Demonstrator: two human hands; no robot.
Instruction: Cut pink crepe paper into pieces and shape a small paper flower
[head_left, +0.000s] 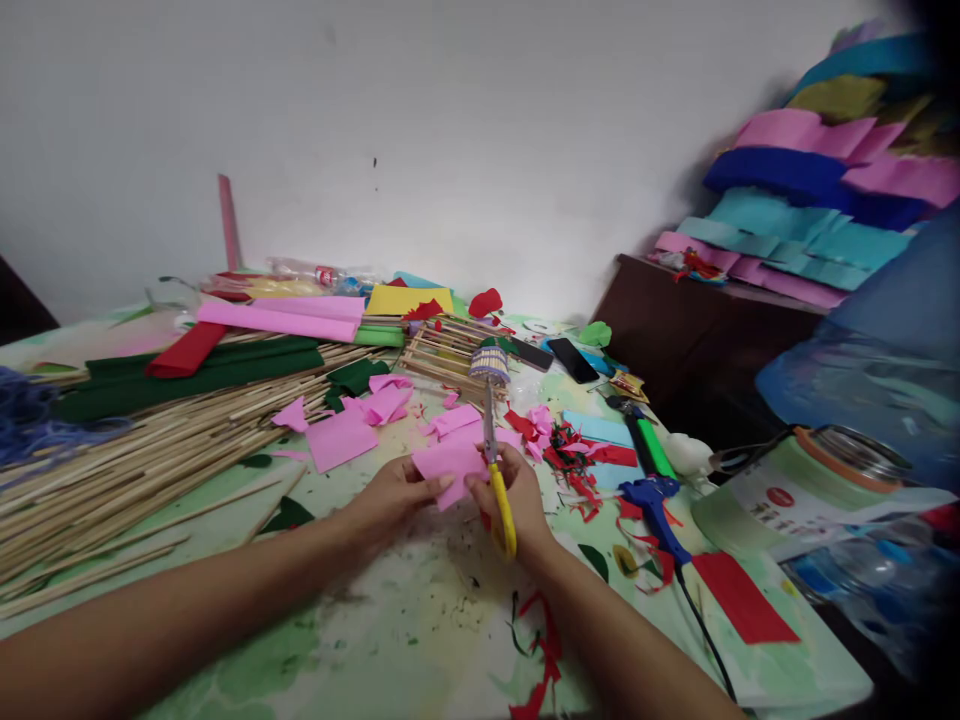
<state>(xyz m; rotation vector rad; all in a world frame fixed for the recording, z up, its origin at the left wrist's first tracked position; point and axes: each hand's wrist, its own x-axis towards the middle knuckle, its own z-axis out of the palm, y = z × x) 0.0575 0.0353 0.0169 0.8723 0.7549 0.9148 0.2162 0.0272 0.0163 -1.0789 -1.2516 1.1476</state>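
Small pink paper sheet [442,462] held over a green-patterned white table [405,645].
The left hand [401,492] pinches its left side; the right hand [525,498] pinches the other, also grasping yellow-handled metal scissors [494,474].

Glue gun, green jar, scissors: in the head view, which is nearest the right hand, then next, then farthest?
1. Scissors, held in the right hand.
2. Glue gun, on the table, to its right.
3. Green jar, farther right.
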